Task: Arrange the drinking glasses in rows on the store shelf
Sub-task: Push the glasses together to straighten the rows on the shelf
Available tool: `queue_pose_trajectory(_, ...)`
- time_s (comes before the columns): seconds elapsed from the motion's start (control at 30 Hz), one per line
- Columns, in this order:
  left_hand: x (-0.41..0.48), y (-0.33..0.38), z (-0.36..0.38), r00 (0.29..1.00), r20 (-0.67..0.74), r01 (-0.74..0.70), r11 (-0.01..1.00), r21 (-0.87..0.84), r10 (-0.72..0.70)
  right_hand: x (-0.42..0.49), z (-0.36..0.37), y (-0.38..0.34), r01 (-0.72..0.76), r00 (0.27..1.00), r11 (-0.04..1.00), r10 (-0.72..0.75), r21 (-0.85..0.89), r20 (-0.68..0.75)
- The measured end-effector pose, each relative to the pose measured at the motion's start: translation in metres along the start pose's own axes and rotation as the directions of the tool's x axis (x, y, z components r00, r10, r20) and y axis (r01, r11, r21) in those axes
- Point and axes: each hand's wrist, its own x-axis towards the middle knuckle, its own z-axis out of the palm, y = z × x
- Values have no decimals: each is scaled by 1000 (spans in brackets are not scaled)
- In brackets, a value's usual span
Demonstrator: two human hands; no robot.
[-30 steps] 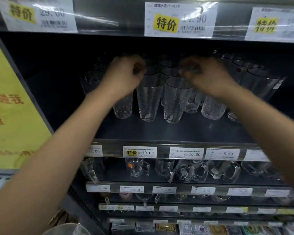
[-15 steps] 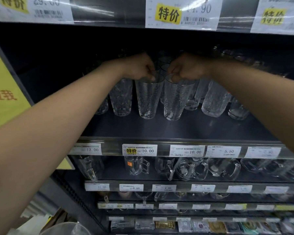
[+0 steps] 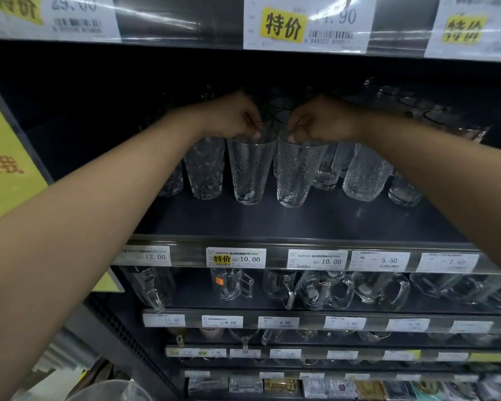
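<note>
Two tall textured drinking glasses stand side by side near the middle of the dark shelf (image 3: 301, 221). My left hand (image 3: 232, 117) pinches the rim of the left glass (image 3: 250, 169). The rim of the right glass (image 3: 297, 172) is pinched by my right hand (image 3: 321, 120). Both glass bases rest on the shelf. More textured glasses stand to the left (image 3: 204, 169) and right (image 3: 365, 172), and further rims show dimly behind my hands.
Price labels run along the shelf's front rail (image 3: 272, 257). Glass mugs (image 3: 324, 290) fill the shelf below, with more glassware on lower shelves. The shelf above (image 3: 185, 27) hangs close over the glasses. A yellow sign (image 3: 3, 163) is at the left.
Both hands came together from farther back and apart onto the rims of the two front glasses. Since half a second ago they have hardly moved.
</note>
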Motion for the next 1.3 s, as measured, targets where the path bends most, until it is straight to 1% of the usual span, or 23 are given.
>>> queue_pose_trajectory(0.17,1,-3,0,1000,-19,-3,999,34,4,1,3,2,-3,1000,999,3,49,11)
queue_pose_trajectory(0.57,-3,2,-1,1000,-19,7,1000,15,-6,5,4,6,22,999,997,-25,78,34)
queue_pose_trajectory(0.67,-2,1,-1,1000,-17,15,1000,8,-15,6,3,9,47,997,993,-53,108,54)
queue_pose_trajectory(0.93,-3,3,-1,999,1,32,999,-13,-32,7,-1,11,87,995,994,-90,67,50)
queue_pose_trajectory(1.3,-6,3,-1,1000,-3,26,1000,12,-26,5,-1,8,85,996,995,-86,45,34)
